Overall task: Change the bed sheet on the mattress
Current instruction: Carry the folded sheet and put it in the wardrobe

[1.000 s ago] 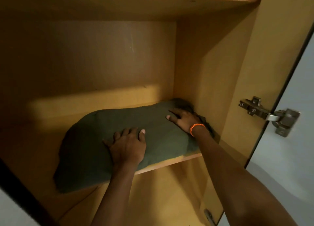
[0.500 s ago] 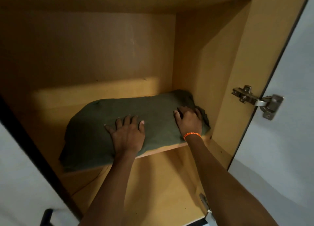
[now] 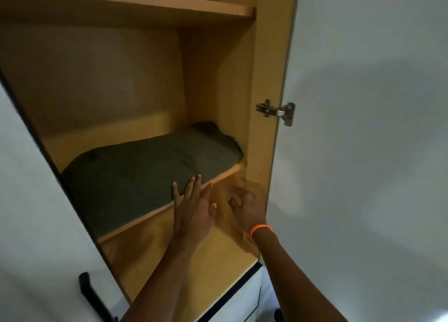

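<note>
Both hands have pulled back off the folded green sheet, which lies on the wardrobe shelf. Left hand hovers at the shelf's front edge, fingers straight, holding nothing; right hand, blurred, loosely curled below the shelf, empty. No writing is legible.

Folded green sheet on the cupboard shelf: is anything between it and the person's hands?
Nothing visible. The folded green sheet lies alone on the shelf, the cupboard stands open, and both the left hand and the right hand are open in front of it.
</note>
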Demonstrator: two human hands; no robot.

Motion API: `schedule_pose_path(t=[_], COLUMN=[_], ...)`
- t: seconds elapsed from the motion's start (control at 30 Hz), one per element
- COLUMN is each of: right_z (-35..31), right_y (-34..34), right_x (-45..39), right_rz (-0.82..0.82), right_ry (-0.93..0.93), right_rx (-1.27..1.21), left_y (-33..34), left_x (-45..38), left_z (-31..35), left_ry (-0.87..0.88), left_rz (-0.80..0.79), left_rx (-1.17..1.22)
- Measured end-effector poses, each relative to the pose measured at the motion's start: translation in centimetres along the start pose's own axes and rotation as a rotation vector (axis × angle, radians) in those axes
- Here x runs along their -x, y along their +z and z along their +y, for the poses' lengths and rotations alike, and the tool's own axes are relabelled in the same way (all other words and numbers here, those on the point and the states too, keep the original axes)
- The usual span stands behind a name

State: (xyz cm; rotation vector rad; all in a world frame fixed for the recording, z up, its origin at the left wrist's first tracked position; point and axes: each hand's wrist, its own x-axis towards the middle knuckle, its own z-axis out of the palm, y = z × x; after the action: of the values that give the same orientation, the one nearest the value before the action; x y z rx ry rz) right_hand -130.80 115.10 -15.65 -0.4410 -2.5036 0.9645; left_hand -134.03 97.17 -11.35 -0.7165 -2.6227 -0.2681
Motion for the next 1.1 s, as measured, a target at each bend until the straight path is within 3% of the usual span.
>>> schedule_pose_path(t=[0.17, 0.4, 0.73, 0.87, 1.03, 1.1], right_z=[2.0, 6.0, 12.3, 15.1, 17.3, 17.8], right_y=[-3.4, -10.5, -21.1, -24.6, -29.5, -30.3], right_x=[10.1, 19.1, 21.6, 21.6, 21.1, 21.0], right_rz=[0.218, 0.456, 0.749, 0.885, 1.131, 1.077], right_ry=[0.143, 0.238, 0.261, 0.239, 0.254, 0.276], right_rx=[-0.314, -0.257, -0.200, -0.065, 0.016, -0.069], left_y=[0.9, 2.0, -0.4, -1.4, -1.5, -1.6], left_x=[5.3, 12.8, 11.8, 11.3, 11.6, 11.8], left_z=[5.9, 15.2, 28.0, 34.0, 39.3, 40.3], left_ry=[0.032, 0.185, 0.287, 0.294, 0.296, 0.268], left_rz=[-0.101, -0.296, -0.307, -0.283, -0.260, -0.263], left_rx=[0.429, 0.726, 0.865, 0.911, 0.918, 0.927])
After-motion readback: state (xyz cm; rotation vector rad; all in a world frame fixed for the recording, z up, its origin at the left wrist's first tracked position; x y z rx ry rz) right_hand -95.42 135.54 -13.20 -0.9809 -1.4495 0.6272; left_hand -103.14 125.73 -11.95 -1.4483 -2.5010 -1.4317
